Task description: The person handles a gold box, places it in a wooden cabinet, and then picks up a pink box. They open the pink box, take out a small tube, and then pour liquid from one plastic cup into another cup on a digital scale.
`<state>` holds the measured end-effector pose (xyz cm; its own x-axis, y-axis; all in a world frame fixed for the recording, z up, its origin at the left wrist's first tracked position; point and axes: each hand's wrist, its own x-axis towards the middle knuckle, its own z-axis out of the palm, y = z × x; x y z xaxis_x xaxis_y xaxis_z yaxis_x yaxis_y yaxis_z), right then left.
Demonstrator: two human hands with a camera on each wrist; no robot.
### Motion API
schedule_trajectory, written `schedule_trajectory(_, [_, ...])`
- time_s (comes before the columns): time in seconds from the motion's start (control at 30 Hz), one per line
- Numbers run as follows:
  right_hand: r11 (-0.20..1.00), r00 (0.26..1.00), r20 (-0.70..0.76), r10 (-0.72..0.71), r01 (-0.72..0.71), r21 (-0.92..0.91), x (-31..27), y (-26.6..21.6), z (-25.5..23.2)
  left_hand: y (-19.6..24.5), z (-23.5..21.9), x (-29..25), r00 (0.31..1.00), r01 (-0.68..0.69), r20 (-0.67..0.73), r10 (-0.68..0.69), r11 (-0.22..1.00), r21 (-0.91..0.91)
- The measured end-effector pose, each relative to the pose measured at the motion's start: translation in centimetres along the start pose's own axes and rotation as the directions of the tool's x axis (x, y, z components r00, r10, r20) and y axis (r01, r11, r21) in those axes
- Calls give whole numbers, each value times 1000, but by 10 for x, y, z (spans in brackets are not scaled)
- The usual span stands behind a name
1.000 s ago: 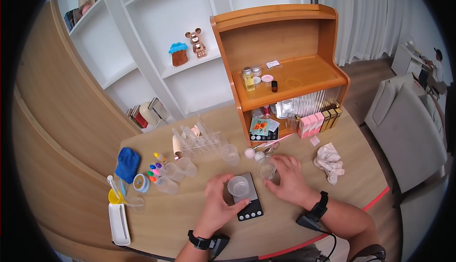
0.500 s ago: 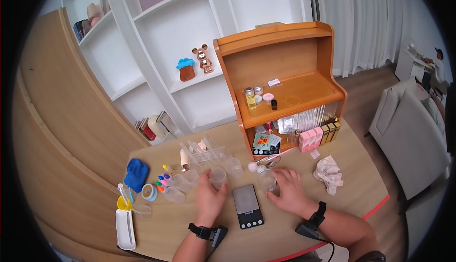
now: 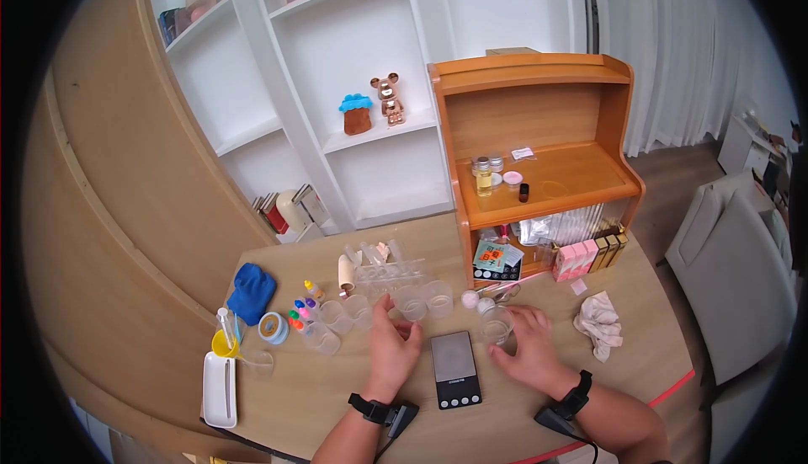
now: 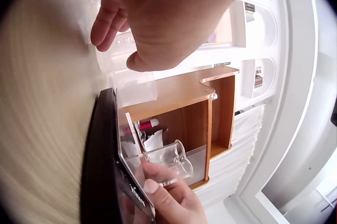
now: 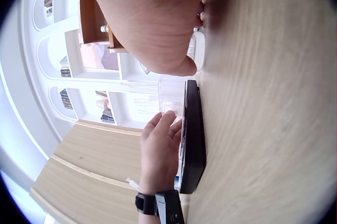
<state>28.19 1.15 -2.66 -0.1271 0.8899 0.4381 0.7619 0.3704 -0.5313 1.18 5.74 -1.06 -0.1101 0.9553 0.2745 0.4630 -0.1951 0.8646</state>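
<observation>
My left hand (image 3: 394,353) is just in front of a frosted plastic cup (image 3: 411,304), its thumb and fingers spread apart with nothing between them. A second cup (image 3: 439,298) stands beside that one. My right hand (image 3: 532,350) grips a small clear cup (image 3: 497,327) from its right side; in the left wrist view, the thumb and fingers of the right hand (image 4: 171,195) show around the cup's lower part. Between the hands lies a black digital scale (image 3: 454,370) with a bare grey plate; its dark edge (image 5: 194,140) shows in the right wrist view.
Several cups and coloured dropper bottles (image 3: 301,317) stand at the left, before a clear rack of tubes (image 3: 391,274). A wooden shelf unit (image 3: 539,203) stands at the back right. A crumpled cloth (image 3: 598,326) lies right, a white tray (image 3: 220,390) far left.
My left hand lifted the frosted cup off the scale, carried it back-left, set it down by the other cups and let go. The right hand keeps hold of its clear cup.
</observation>
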Motion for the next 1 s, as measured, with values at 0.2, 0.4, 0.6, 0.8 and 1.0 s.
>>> schedule_trajectory(0.2, [1000, 999, 32, 12, -12, -16, 2, -4, -6, 24, -49, 7, 924, -199, -107, 366, 702, 683])
schedule_trajectory(0.4, [999, 999, 38, 22, -21, -28, 1, -3, -6, 10, -67, 12, 965, -59, -92, 245, 549, 834])
schedule_trajectory(0.6, [999, 999, 37, 19, -18, -35, 1, -2, -6, 9, -63, 16, 962, -53, -115, 248, 582, 811])
schedule_trajectory(0.8, [1000, 999, 28, 26, -26, -3, 1, -6, -8, 40, -66, -3, 974, -155, -46, 220, 807, 570])
schedule_trajectory(1.0, [1000, 1000, 6, 21, -21, 8, 2, -4, -6, 67, -29, -37, 934, -325, 249, 257, 900, 289])
